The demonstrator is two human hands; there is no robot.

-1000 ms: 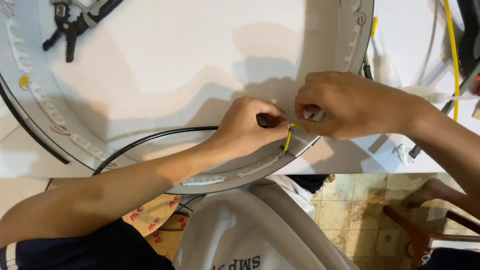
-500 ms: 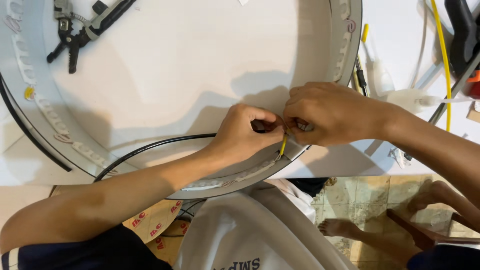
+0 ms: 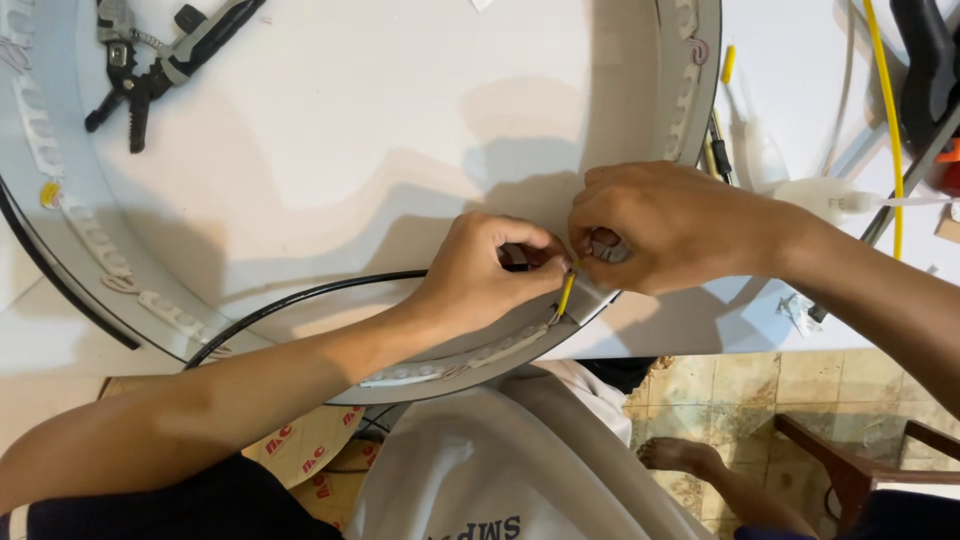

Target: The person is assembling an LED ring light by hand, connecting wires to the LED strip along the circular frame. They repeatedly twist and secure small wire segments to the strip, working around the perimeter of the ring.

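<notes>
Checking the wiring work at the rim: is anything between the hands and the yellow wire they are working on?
Nothing visible does. The left hand and right hand both already meet at the yellow wire on the round white panel's rim. The pliers lie far off on the panel; the black cable runs under the left wrist.

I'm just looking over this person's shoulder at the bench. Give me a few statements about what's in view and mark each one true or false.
1. Both hands meet at the near rim of the round white panel. True: the left hand and the right hand pinch close together there.
2. A short yellow wire shows between the fingers. True.
3. The pliers are in the right hand. False: they lie untouched on the panel, far from both hands.
4. The black cable runs toward the left hand. True.
5. The panel lies on the tiled floor. False: it rests on a white table; the floor shows below its edge.
</notes>
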